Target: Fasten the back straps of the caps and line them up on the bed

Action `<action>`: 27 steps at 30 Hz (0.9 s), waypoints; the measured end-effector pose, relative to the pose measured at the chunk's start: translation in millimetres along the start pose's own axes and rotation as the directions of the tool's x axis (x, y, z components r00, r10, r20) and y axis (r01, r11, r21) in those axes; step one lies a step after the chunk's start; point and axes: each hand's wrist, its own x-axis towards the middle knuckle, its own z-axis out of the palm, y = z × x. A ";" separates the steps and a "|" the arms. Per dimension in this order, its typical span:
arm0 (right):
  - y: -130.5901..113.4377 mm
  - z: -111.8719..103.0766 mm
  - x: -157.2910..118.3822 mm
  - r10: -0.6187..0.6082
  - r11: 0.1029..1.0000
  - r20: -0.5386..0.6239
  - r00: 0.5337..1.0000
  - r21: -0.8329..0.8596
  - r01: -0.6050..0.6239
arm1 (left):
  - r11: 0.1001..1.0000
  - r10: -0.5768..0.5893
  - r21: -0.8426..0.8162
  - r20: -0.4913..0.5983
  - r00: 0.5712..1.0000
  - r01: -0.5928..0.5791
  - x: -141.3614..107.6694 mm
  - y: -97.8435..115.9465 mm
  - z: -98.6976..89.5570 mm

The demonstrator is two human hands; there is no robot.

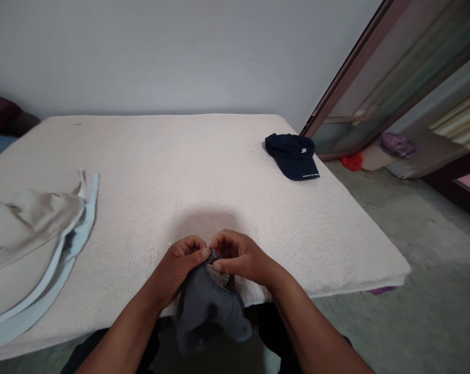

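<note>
Pinching the edge of a grey cap [207, 301] between thumb and curled fingers, the left hand [182, 264] is closed narrowly. The right hand [243, 257] is half curled beside it, thumb and fingertips meeting the same edge; whether it truly grips cannot be told. Working this near each other, the two probably keep that small stretch of fabric steady, while the rest of the cap hangs loose at the near side of the bed [141, 156], in front of the person's body, likely so its bulk stays out of the fingers' way. The cap's patterned inside shows beneath the right thumb.

Farther out, to the left, a beige cap [28, 218] lies over light-blue, brimmed headwear [87, 223], overlapping as if grouped. A navy cap [293, 156] rests alone near the bed's right edge, brim toward the person, perhaps put aside from the others. The wall [160, 57] stands behind.
</note>
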 end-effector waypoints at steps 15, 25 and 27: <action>-1.6 2.4 -2.2 0.012 0.987 -0.062 0.998 -0.158 -0.022 | 0.992 0.048 0.116 0.048 0.998 -0.053 -0.8 1.5 -5.2; -4.9 6.1 -2.9 -0.043 0.977 -0.042 0.998 -0.212 0.033 | 0.989 0.030 0.144 0.015 0.999 -0.031 0.8 0.0 -3.6; -4.7 4.8 -3.3 -0.042 0.974 -0.056 0.998 -0.226 0.028 | 0.986 0.023 0.162 0.023 0.999 -0.026 -0.2 0.7 -3.4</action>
